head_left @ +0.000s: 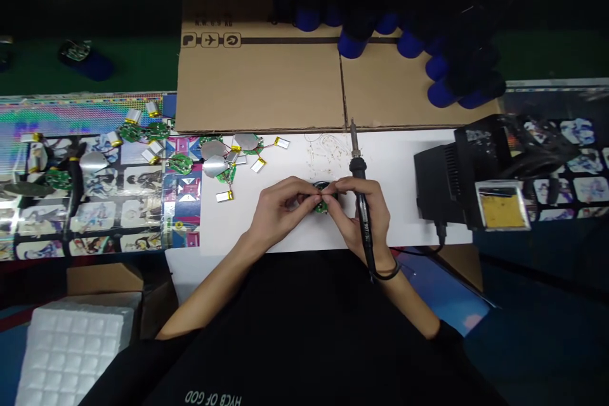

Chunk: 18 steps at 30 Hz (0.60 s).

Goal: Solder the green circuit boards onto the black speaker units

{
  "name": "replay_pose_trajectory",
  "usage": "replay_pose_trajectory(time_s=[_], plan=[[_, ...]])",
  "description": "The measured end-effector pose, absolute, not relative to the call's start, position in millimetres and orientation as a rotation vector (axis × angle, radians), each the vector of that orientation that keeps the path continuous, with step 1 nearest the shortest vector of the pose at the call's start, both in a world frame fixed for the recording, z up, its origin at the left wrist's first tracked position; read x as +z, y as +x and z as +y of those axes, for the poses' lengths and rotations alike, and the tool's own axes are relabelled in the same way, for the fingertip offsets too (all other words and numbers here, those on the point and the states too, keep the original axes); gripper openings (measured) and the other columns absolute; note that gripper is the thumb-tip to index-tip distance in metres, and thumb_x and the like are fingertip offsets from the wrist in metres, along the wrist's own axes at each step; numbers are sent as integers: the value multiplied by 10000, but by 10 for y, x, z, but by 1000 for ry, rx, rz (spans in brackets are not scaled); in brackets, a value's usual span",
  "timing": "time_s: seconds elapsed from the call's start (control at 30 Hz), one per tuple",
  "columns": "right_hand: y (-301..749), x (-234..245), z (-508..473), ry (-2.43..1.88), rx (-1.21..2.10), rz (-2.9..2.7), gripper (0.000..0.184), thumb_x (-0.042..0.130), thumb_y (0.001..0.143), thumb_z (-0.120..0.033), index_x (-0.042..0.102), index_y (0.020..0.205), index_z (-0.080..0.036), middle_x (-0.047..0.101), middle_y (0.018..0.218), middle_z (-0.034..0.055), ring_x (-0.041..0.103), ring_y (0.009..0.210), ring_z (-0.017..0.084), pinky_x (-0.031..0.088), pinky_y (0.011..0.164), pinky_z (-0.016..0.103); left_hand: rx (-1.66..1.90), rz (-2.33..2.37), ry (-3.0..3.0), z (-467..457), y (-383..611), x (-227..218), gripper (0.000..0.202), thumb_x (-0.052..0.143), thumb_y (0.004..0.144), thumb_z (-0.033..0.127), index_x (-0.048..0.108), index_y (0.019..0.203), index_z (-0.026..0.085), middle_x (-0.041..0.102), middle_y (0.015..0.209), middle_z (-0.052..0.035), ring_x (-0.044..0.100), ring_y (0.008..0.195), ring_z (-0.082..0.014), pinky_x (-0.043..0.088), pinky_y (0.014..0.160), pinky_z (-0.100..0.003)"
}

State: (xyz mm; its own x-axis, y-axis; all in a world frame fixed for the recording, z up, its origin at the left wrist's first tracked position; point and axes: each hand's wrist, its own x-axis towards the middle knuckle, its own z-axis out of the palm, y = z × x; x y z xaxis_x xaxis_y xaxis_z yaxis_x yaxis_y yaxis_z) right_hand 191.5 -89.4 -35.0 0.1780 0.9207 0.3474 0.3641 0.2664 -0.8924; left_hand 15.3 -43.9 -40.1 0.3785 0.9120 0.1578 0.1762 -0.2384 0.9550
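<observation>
Both hands meet over a small round green circuit board (321, 207), low over the white work surface. My left hand (280, 208) is closed, thumb and index finger pinched at the board's left edge. From the other side, my right hand (365, 209) pinches at the board too, thumb and forefinger almost touching the left fingertips. That same hand also carries a soldering iron (358, 168), its black handle lying across the fingers and its metal tip pointing away from me. Fingers cover much of the board, and any fine wire between them is too small to make out.
Several green boards with silver discs and small battery cells (224, 195) lie to the left. A black soldering station (440, 187) and a yellow sponge tray (503, 206) stand at right. Behind are a cardboard box (257, 85) and several dark blue-ended cylinders (353, 44).
</observation>
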Motion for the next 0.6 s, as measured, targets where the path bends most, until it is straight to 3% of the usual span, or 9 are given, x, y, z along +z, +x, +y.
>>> replay_pose_trajectory(time_s=[0.47,0.6], plan=[[1923,-416,-957,-1332,596,-1394,327,768,913,-147,630,1171,-293,745,967,-14,767,873,179,660,827,361,944,984,1459,-429,150,-455,170,783,973,368,805,981,199,747,950,-63,675,836,-164,508,703,-273],[2023,-375,-918,-1319,582,-1426,326,747,931,-135,629,1189,-295,767,1021,10,774,948,201,657,880,401,903,983,1546,-383,137,-435,198,767,986,404,809,983,211,713,966,-63,645,815,-157,493,671,-265]])
